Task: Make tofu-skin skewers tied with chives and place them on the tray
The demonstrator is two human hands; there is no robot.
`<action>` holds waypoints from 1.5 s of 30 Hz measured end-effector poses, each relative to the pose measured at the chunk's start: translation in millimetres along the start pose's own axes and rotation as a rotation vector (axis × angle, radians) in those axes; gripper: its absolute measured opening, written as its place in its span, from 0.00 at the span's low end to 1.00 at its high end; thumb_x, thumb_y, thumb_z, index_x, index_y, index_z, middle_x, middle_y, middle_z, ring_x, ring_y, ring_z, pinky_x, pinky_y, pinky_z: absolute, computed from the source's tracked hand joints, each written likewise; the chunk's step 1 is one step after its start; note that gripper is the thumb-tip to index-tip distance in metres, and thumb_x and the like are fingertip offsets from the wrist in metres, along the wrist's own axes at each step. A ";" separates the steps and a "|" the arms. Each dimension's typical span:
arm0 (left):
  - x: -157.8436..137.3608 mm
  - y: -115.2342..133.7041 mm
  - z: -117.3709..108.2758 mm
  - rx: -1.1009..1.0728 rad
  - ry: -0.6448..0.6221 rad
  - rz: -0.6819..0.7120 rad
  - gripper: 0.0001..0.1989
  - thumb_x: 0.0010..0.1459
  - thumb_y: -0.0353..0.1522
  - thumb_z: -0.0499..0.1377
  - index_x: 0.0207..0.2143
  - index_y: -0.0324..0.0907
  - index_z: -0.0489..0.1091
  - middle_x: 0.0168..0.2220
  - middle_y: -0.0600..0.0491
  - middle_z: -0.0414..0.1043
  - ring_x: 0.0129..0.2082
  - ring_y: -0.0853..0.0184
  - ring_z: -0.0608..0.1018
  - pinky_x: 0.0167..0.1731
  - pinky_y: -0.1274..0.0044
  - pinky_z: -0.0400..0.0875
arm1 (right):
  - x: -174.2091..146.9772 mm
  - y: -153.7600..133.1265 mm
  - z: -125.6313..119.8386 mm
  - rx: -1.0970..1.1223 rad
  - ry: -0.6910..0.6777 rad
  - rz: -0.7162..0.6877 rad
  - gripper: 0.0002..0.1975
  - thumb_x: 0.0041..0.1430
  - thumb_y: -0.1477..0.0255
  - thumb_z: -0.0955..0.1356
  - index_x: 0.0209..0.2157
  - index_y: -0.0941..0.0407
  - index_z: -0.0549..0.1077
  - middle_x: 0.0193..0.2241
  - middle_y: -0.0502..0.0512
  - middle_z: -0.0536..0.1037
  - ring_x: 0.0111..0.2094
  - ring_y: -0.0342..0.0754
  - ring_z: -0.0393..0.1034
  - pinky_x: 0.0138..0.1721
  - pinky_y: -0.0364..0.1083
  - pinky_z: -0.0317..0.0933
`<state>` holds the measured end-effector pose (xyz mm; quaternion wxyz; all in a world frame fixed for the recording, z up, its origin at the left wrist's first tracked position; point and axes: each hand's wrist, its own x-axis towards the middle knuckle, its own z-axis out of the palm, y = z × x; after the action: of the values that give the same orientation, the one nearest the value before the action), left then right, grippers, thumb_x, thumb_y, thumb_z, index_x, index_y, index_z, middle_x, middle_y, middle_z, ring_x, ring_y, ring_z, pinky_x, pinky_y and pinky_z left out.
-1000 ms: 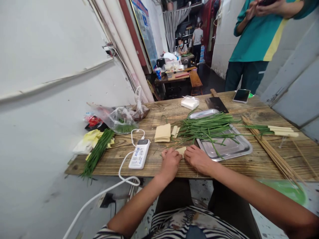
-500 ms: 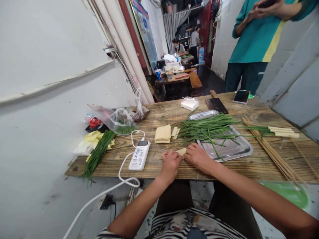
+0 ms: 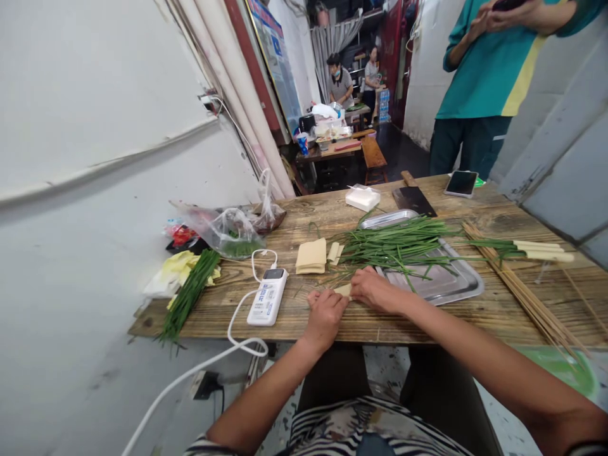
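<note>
Near the table's front edge, my left hand (image 3: pixel 327 311) presses with curled fingers on one end of a pale tofu-skin sheet (image 3: pixel 344 290), which looks partly rolled. My right hand (image 3: pixel 373 291) has its fingers closed on the sheet's other end; what lies under the fingertips is hidden. Just beyond the hands are a stack of square tofu-skin sheets (image 3: pixel 311 256) and a few small rolled pieces (image 3: pixel 335 253). Long green chives (image 3: pixel 394 242) lie heaped over a metal tray (image 3: pixel 468 292), right of my hands.
A white power bank (image 3: pixel 267 303) with a cable lies left; beyond it are a chive bundle (image 3: pixel 190 294) and plastic bags (image 3: pixel 232 228). Wooden skewers (image 3: pixel 517 288) and chive-filled rolls (image 3: pixel 544 251) lie right. A cleaver (image 3: pixel 415 201) and phone (image 3: pixel 462 183) sit at the back. A person stands opposite.
My right hand has shifted slightly up and left along the sheet, its fingers bunching more. My left hand stays nearly in place. In the background, a seated person has risen.
</note>
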<state>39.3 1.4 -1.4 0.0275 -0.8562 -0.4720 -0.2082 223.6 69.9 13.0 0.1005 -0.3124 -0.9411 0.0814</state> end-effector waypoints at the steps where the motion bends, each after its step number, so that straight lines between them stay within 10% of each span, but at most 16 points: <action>1: 2.2 -2.1 -0.6 -0.028 -0.010 -0.009 0.09 0.65 0.30 0.53 0.39 0.45 0.74 0.34 0.53 0.75 0.39 0.65 0.72 0.42 0.69 0.54 | -0.7 -0.3 -1.9 0.011 -0.015 -0.012 0.13 0.63 0.70 0.64 0.25 0.56 0.74 0.29 0.54 0.72 0.36 0.47 0.58 0.39 0.48 0.45; 35: 36.1 -13.7 -15.2 -0.115 -0.106 -0.148 0.10 0.59 0.29 0.58 0.25 0.45 0.76 0.29 0.54 0.76 0.34 0.63 0.71 0.39 0.68 0.54 | -5.7 -9.5 -4.0 -0.167 0.049 0.020 0.13 0.66 0.71 0.60 0.33 0.57 0.73 0.32 0.56 0.72 0.39 0.49 0.58 0.43 0.50 0.47; 45: 20.7 -5.8 -1.0 0.091 -0.020 -0.017 0.08 0.64 0.27 0.53 0.39 0.43 0.72 0.38 0.51 0.76 0.41 0.61 0.70 0.45 0.65 0.52 | 2.7 -8.3 -10.7 -0.239 -0.004 -0.007 0.13 0.66 0.73 0.59 0.34 0.59 0.73 0.34 0.58 0.72 0.41 0.51 0.58 0.42 0.51 0.49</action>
<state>44.0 20.9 6.6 0.0597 -0.8522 -0.4883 -0.1783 219.2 66.0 25.5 0.0609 -0.3187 -0.9454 -0.0314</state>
